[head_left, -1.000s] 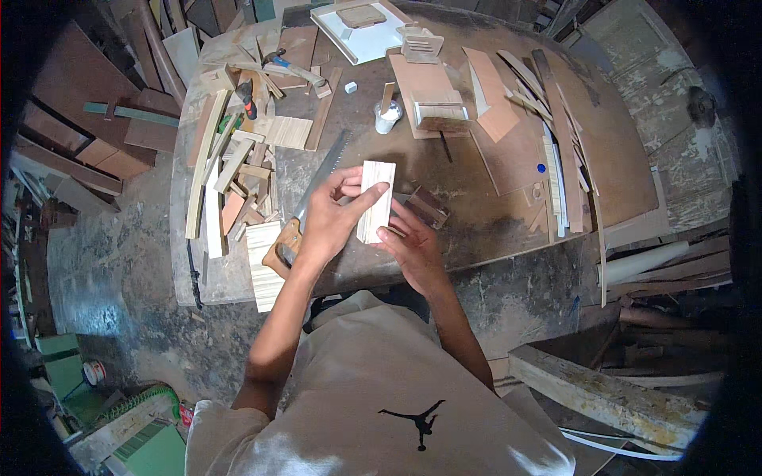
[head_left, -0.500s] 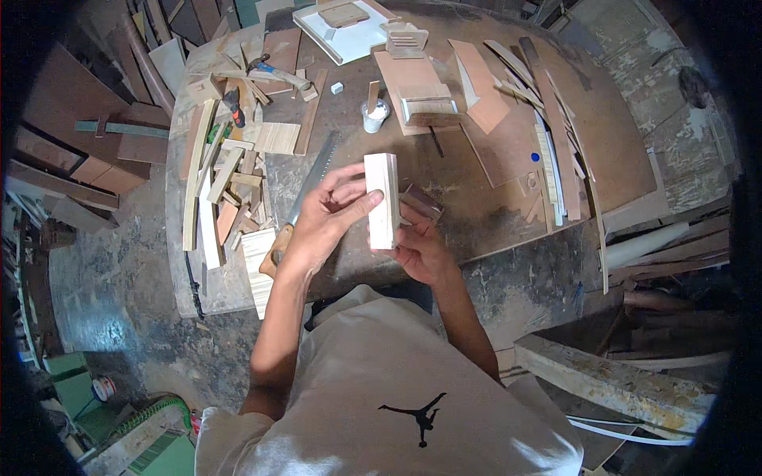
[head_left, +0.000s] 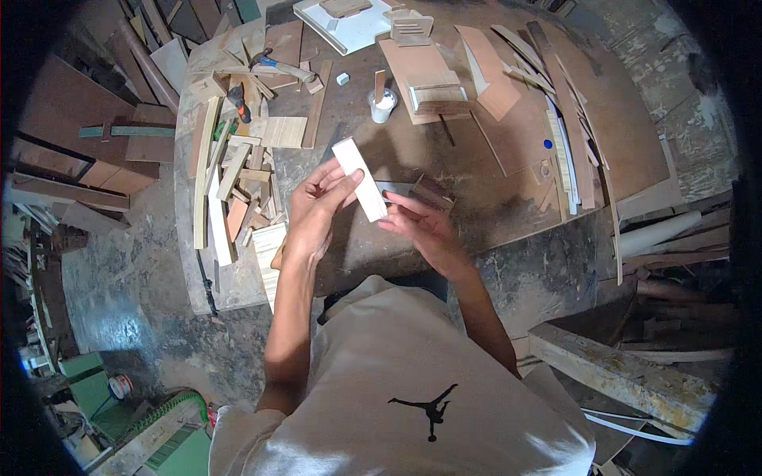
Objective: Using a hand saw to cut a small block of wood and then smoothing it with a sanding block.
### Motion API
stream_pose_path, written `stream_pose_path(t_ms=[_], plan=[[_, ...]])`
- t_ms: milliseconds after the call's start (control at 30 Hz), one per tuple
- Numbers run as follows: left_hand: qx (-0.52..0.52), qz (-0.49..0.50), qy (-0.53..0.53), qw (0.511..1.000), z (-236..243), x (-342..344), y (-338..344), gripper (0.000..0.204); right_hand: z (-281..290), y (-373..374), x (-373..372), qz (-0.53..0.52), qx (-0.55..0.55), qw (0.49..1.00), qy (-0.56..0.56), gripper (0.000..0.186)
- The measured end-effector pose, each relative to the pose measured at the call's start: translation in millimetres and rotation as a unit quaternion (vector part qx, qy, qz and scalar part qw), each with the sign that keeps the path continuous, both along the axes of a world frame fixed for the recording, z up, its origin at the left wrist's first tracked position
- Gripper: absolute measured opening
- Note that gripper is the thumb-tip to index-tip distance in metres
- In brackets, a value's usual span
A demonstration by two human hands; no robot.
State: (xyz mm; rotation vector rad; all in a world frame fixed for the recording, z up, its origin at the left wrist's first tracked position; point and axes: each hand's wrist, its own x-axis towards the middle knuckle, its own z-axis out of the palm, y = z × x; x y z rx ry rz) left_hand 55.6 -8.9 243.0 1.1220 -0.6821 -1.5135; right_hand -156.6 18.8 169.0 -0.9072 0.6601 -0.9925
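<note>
Wooden block [head_left: 359, 181], one, pale and slim, is held aslant above the tabletop [head_left: 615, 111], near the middle of its near edge. Left hand [head_left: 312, 208] pinches it between thumb and fingers; the right hand [head_left: 425, 234] has its fingers loosely parted at the block's lower end, and whether they grip it I cannot tell. One brown wooden piece [head_left: 433, 192] lies just beyond the right hand, partly hidden by it. Farther in stand one white cup [head_left: 382, 107] with one stick [head_left: 379, 83] in it, and one small white cube [head_left: 343, 79]. Toward the far left corner lie one hammer [head_left: 284, 68] and one red-and-black tool [head_left: 239, 104]. Offcuts [head_left: 235, 170] crowd the left edge, too jumbled to count. By the right edge, one blue disc [head_left: 548, 144] sits beside several long strips [head_left: 565, 119].
</note>
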Motion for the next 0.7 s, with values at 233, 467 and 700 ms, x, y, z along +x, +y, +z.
stream_pose_path(t_ms=[233,467,700], plan=[[-0.012,0.008,-0.008,1.0,-12,-9,-1,0.048,-2,-1,17,-0.025,0.03,0.999,0.028,0.044],[0.001,0.011,-0.031,0.999,-15,-16,-5,0.042,-2,-5,16,-0.015,0.071,0.997,-0.007,0.039],[-0.016,0.003,-0.054,0.998,-24,-19,0,0.04,-2,0,10,-0.014,0.065,0.998,-0.005,0.038]])
